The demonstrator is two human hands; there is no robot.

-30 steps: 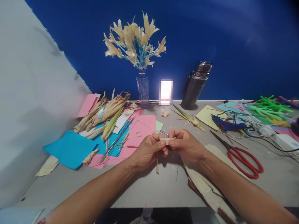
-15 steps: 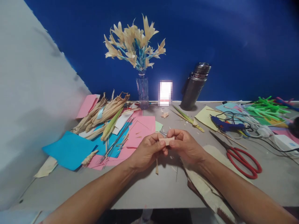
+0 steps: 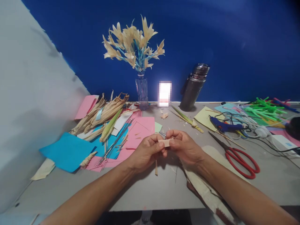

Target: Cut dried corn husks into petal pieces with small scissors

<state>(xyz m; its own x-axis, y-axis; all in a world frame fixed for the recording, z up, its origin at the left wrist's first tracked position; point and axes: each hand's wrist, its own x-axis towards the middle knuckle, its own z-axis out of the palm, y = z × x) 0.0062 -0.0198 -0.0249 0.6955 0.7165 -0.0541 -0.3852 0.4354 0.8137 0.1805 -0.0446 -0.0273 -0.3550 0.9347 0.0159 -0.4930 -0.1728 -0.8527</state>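
Observation:
A small pale strip (image 3: 166, 143), perhaps a cut piece of corn husk, is stretched level between my two hands above the table. My left hand (image 3: 150, 150) is closed, thumb and fingers pinching the strip's left end. At its right end my right hand (image 3: 185, 147) pinches it the same way. The tips of several fingers are hidden behind the strip. Just behind the hands lies a thin metal tool, mostly covered. A narrow dry husk sliver (image 3: 156, 168) shows below my left hand. Red-handled scissors (image 3: 242, 159) rest to the right of my right forearm.
Dried corn husks (image 3: 110, 109), blue paper (image 3: 67, 153) and pink paper (image 3: 142, 125) cover the left side. Behind stand a bottle vase (image 3: 142, 93) with husk flowers and a leaning dark flask (image 3: 193, 90). On the right are a blue glue gun (image 3: 225, 124), cables and green pipe cleaners (image 3: 264, 109).
The whole view has shifted slightly, so things sit a little further left. Both hands keep their pinch on the strip, with hardly any other movement.

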